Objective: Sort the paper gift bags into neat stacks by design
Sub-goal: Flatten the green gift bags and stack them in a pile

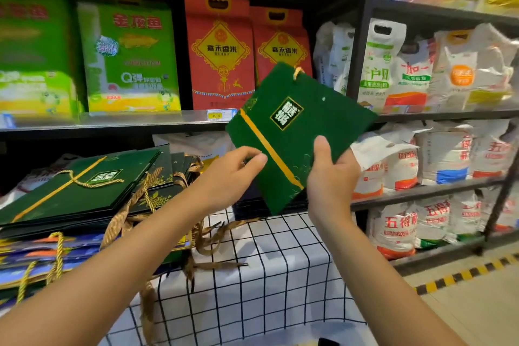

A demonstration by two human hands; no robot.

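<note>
On the near counter: checked cloth (280, 275) covers the counter; loose brown ribbon handles (213, 244) trail across it.
Left stacks: blue bags (42, 258) lie nearest, with dark green bags (70, 194) piled flat on top, gold rope handles spilling over.
Held bag: a flat-folded green gift bag (292, 132) is raised above the counter's far edge, tilted, between both hands.
Grip: left hand (227, 177) pinches the bag's lower left edge; right hand (331, 177) clasps the lower right, thumb on the face.
Handling: likely light, stiff card; glossy, so possibly slippery; creases if bent. Hold by the edges, not the cord.
Looks: deep green, diagonal gold stripe, white-on-dark label, gold cord at the top.
Far shelves: rice packs (222, 53) and sacks.
</note>
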